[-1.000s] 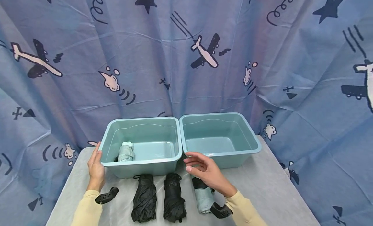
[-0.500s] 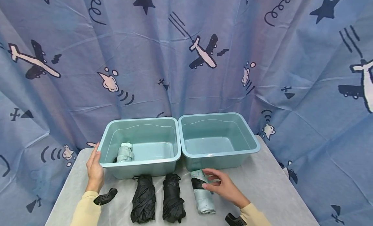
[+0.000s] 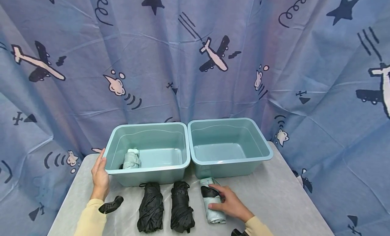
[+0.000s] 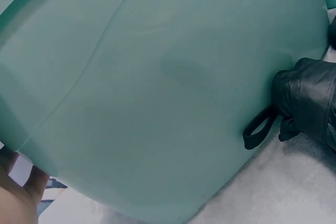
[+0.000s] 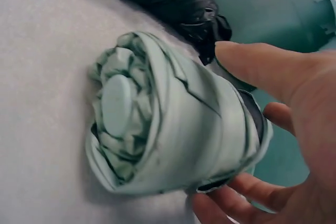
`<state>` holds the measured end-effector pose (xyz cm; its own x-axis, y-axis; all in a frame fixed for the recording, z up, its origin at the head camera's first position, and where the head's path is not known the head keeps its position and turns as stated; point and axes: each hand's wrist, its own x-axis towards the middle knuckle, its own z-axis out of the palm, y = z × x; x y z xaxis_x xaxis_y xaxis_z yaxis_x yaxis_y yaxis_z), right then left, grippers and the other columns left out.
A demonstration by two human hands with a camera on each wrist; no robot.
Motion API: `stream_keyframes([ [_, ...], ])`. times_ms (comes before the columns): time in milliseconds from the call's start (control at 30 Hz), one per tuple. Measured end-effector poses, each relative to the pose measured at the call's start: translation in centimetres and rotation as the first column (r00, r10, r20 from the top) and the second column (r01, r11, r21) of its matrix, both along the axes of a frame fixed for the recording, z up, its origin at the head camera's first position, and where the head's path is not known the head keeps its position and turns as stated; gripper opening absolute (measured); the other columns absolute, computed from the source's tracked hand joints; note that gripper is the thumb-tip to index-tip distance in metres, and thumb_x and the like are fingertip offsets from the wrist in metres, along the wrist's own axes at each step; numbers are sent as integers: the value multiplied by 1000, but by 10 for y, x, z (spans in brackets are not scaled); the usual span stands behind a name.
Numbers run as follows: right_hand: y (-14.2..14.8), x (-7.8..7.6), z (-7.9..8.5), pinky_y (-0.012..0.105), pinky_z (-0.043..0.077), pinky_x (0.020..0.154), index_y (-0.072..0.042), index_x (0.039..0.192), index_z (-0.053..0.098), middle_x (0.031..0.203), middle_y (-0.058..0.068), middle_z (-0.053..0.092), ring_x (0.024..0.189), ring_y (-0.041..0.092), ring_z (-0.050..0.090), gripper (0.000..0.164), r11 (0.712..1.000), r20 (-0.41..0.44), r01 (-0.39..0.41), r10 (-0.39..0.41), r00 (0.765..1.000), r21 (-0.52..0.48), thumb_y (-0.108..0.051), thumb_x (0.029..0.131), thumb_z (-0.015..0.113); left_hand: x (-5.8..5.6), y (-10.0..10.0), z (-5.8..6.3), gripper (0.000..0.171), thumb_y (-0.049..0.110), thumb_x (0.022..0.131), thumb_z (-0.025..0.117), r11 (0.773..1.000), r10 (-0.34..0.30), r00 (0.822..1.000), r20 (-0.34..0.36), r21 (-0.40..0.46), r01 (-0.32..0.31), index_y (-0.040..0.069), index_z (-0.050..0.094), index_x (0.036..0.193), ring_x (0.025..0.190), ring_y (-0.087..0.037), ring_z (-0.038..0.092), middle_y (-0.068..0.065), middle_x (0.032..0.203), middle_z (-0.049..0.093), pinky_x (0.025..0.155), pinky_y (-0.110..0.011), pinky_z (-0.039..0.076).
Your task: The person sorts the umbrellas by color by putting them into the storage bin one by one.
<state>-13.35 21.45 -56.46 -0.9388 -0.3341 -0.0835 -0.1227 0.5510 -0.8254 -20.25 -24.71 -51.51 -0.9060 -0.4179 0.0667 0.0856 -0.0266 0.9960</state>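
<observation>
My left hand (image 3: 100,178) rests against the outer left end of the left bin (image 3: 149,177), fingers extended along the rim; the left wrist view shows only part of that hand (image 4: 16,198). My right hand (image 3: 230,202) reaches over a light green folded umbrella (image 3: 214,214) with a black band, lying on the table. In the right wrist view the thumb and fingers of the right hand (image 5: 294,129) spread around this umbrella (image 5: 194,119), the palm apart from it. Two black folded umbrellas, the left one (image 3: 150,209) and the right one (image 3: 181,209), lie nearby.
Inside the left bin, at its left, lies another light green folded umbrella (image 3: 132,159). A matching right bin (image 3: 225,168) stands beside it with nothing visible inside. A patterned blue curtain (image 3: 182,87) hangs behind the grey table (image 3: 283,202).
My right hand has come back from the right bin's front wall toward me, and now sits over the light green umbrella on the table. My left hand has stayed at the left bin.
</observation>
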Motion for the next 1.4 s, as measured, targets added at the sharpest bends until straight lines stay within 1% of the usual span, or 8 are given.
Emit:
stream_keyframes([
  [400,-16,-4,-4,45,48,76,-17,148,55,107,13,51,92,23,48,78,991,14,-27,25,1000,127,-32,79,89,-1,-3,0,50,24,113,28,1000,-2,1000,-4,-9,2,14,29,161,151,-23,25,-9,166,24,124,-37,17],
  [567,-22,-6,-1,58,51,82,-17,146,56,122,22,57,107,38,55,76,981,17,-38,36,999,191,-31,78,89,1,-3,-1,51,26,113,29,1000,-6,1000,-3,-15,6,13,27,162,151,-22,25,-10,167,24,124,-36,17],
  [700,-32,-4,-1,65,50,81,-15,145,55,132,32,53,115,52,53,75,980,24,-20,16,1000,196,-24,78,88,2,-4,-2,50,25,113,29,1000,-3,1000,-5,-1,3,12,28,161,151,-20,25,-10,167,23,124,-33,17],
  [833,-39,-2,-3,64,51,77,-14,146,54,130,33,54,111,53,55,76,981,20,-2,-2,1000,193,-19,76,84,1,-4,-2,50,24,113,30,1000,2,1000,-8,1,-2,11,29,161,151,-20,25,-11,166,23,123,-33,17],
  [933,-39,-1,-3,58,52,77,-12,145,55,126,27,59,106,45,59,75,989,14,0,-2,1000,145,-16,76,83,0,-3,-2,50,23,113,30,1000,2,1000,-3,-6,-2,12,29,161,151,-22,24,-10,166,24,124,-35,17],
  [1067,-34,1,1,44,54,72,-10,147,53,126,23,60,94,29,62,74,1000,71,16,-16,997,0,-12,79,84,0,-2,-3,50,25,113,30,1000,1,1000,7,-14,0,13,29,161,151,-23,24,-10,166,24,124,-37,17],
  [1267,-29,10,15,39,54,76,-16,150,50,143,24,52,106,28,62,75,983,119,82,-62,991,-167,-19,83,85,0,0,-1,51,26,112,30,1000,2,1000,6,-19,-2,13,29,161,151,-24,25,-11,166,25,124,-38,17],
  [1400,-32,17,31,36,56,76,-17,150,51,142,22,53,103,27,63,75,967,103,62,-38,994,-246,-19,83,85,1,0,-1,50,26,113,29,999,5,1000,15,-36,-4,14,29,161,151,-24,25,-10,166,26,124,-38,17],
])
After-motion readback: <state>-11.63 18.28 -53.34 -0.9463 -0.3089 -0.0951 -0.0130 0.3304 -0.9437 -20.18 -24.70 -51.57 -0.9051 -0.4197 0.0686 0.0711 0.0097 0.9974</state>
